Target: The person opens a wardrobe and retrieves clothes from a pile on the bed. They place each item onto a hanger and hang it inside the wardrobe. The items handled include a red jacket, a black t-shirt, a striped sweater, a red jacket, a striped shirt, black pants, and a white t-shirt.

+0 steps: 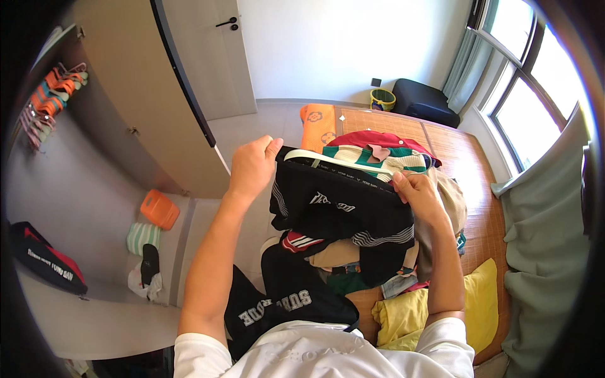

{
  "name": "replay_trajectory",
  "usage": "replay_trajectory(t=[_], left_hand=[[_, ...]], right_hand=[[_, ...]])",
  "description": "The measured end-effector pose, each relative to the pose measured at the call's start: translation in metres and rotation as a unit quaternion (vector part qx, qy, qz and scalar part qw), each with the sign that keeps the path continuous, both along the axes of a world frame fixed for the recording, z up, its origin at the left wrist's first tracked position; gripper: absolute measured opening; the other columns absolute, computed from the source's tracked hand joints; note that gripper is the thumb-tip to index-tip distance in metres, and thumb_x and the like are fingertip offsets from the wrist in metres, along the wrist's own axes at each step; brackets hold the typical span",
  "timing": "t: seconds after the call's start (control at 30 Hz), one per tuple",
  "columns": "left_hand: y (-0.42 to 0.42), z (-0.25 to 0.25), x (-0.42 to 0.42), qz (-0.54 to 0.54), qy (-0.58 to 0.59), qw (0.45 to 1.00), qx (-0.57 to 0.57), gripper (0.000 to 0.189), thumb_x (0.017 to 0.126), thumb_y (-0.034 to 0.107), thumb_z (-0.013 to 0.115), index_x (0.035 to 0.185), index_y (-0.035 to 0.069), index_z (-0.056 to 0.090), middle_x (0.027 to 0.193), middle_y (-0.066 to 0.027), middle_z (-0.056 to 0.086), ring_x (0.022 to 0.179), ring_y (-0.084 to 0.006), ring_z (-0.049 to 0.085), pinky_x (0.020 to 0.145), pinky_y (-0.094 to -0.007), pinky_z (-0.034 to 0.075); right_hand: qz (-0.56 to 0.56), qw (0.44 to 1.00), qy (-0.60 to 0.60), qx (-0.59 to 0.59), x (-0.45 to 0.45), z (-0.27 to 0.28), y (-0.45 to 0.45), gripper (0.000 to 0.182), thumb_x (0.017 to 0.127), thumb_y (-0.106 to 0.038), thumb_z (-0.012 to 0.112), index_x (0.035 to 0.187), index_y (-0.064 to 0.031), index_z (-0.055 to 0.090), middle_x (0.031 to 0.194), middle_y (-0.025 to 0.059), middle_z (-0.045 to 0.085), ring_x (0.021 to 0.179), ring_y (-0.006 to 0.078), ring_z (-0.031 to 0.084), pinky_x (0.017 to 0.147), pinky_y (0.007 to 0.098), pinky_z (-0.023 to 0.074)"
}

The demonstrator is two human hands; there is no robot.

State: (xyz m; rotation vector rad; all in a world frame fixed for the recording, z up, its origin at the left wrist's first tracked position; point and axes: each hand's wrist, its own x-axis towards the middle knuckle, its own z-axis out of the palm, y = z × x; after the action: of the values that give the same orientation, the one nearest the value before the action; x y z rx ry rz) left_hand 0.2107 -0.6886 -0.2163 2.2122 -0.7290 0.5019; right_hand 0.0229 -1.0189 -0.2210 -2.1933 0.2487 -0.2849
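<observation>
A black garment (340, 208) with pale striped trim and a small light print is stretched between my hands, above a heap of clothes. My left hand (253, 163) pinches the left corner of its upper edge. On the other side, my right hand (417, 191) grips the right corner, close to a white clothes hanger (345, 163). The hanger lies along the garment's opening, with its hook towards the right; how far it reaches inside is partly hidden. Behind it lie a green-and-cream striped knit (401, 163) and a red garment (366, 138).
The clothes rest on a bed with a woven mat (477, 212), beside yellow cloth (482, 302). At left, an open wardrobe (108, 165) holds bundled hangers (52, 99), an orange container (160, 209) and a black-and-red bag (47, 260). A curtain (543, 264) hangs right.
</observation>
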Motion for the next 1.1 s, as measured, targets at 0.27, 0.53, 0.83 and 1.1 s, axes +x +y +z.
replay_trajectory(t=[0.27,0.53,0.83,1.1], left_hand=[[0.005,-0.008,0.001,-0.129,0.288,0.927,-0.205,0.051,0.107,0.037,0.059,0.071,0.006,0.044,0.065,0.0073,0.036,0.056,-0.0100,0.031,0.052,-0.0330,0.029],[0.009,0.020,0.011,0.050,-0.060,0.996,0.031,0.053,0.106,0.039,0.060,0.071,0.005,0.042,0.061,0.0047,0.033,0.055,-0.0101,0.034,0.051,-0.0341,0.033],[0.031,0.065,0.003,-0.189,0.136,0.963,-0.134,0.045,0.101,0.043,0.067,0.081,0.003,0.058,0.069,0.0035,0.047,0.066,-0.0093,0.041,0.061,-0.0283,0.037],[0.110,0.099,-0.009,-0.051,0.012,0.998,0.035,0.026,0.100,0.024,0.067,0.113,0.001,0.065,0.095,-0.0130,0.071,0.088,-0.0284,0.065,0.083,-0.0366,0.051]], right_hand=[[-0.046,0.998,0.014,-0.037,0.016,-0.006,-0.011,0.054,0.105,-0.045,0.057,0.075,-0.0009,0.067,0.056,0.0013,0.047,0.056,0.0101,0.048,0.056,0.0311,0.0391],[0.089,0.941,0.012,-0.327,0.010,0.024,0.076,0.037,0.099,-0.039,0.064,0.095,-0.0046,0.078,0.086,0.0232,0.068,0.086,0.0388,0.067,0.077,0.0504,0.0536],[0.101,0.954,-0.126,-0.250,0.090,0.094,0.099,0.040,0.100,-0.038,0.063,0.092,-0.0007,0.076,0.087,0.0222,0.069,0.083,0.0372,0.065,0.079,0.0461,0.0503],[0.227,0.946,-0.194,-0.130,0.140,0.153,0.170,0.049,0.103,-0.043,0.060,0.087,-0.0004,0.076,0.064,0.0152,0.063,0.062,0.0283,0.059,0.067,0.0396,0.0499]])
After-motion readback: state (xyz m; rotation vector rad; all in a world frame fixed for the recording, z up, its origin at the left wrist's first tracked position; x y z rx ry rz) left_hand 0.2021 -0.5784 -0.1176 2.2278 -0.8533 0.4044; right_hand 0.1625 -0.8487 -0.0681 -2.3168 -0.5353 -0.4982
